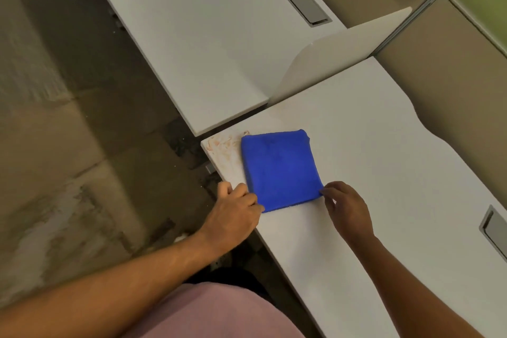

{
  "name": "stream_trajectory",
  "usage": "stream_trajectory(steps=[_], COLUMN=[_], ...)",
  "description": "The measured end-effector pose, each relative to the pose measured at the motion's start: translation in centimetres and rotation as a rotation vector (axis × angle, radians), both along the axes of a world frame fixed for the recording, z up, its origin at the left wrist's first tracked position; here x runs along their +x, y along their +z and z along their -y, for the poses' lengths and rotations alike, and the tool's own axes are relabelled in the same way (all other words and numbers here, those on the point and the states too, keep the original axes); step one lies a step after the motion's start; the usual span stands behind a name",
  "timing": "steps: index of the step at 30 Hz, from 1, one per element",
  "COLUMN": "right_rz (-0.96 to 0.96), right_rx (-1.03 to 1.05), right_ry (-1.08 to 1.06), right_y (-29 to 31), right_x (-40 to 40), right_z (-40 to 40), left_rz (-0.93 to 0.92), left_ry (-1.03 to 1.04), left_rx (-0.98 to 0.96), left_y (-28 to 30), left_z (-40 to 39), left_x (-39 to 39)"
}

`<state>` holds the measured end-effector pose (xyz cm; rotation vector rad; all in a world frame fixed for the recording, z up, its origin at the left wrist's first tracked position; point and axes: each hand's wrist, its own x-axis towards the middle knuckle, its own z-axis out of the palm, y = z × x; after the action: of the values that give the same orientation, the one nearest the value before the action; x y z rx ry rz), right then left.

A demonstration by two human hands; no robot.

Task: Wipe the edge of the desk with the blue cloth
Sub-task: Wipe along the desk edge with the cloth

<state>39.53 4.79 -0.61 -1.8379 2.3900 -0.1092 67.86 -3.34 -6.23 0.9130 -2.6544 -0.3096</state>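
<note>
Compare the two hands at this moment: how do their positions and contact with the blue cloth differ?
The left hand sits at the desk edge, fingers curled over the blue cloth's near left corner. The right hand lies fully over the desktop, fingertips pinching the cloth's near right corner. The left hand is nearer the reddish smear. Both touch the folded cloth's near side.

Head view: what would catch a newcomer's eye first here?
The folded blue cloth lies flat near the desk corner, with the left hand and right hand at its two near corners. Left of it, reddish-brown smears mark the desk's corner edge.
</note>
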Motion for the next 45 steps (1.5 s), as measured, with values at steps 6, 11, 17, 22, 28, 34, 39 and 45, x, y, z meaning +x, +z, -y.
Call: stream_trajectory(steps=[6,11,17,22,28,34,39,45], right_rz=[0.145,0.187,0.031,0.026,0.133,0.033,-0.039,0.057], right_rx=[-0.182,0.008,0.117,0.136,0.033,0.097,0.081,0.068], right_ry=[0.093,0.243,0.36,0.558,0.289,0.11,0.335,0.634], right_y=[-0.5,-3.5,-6.1,-6.3,-6.0,-7.0,-7.5,-7.6], right_x=[0.4,3.8,4.6,4.1,6.8,9.5,10.0,9.6], right_z=[4.3,8.0,11.0,13.7,12.8,13.9,18.3,16.1], left_rz=[-0.077,0.378,0.48,0.443,0.088,-0.286,-0.61,-0.795], left_ry=[0.083,0.17,0.262,0.404,0.668,0.914,0.931,1.044], left_rx=[-0.003,0.027,0.073,0.149,0.217,0.692,0.911,0.892], left_y=[1.0,1.1,-0.6,0.0,-1.4,-3.7,-3.5,-3.1], left_z=[-0.2,2.1,1.2,-0.5,-4.2,-9.1,-9.8,-11.5], left_x=[-2.9,-5.8,-3.8,-3.9,-3.8,-5.6,-7.9,-11.0])
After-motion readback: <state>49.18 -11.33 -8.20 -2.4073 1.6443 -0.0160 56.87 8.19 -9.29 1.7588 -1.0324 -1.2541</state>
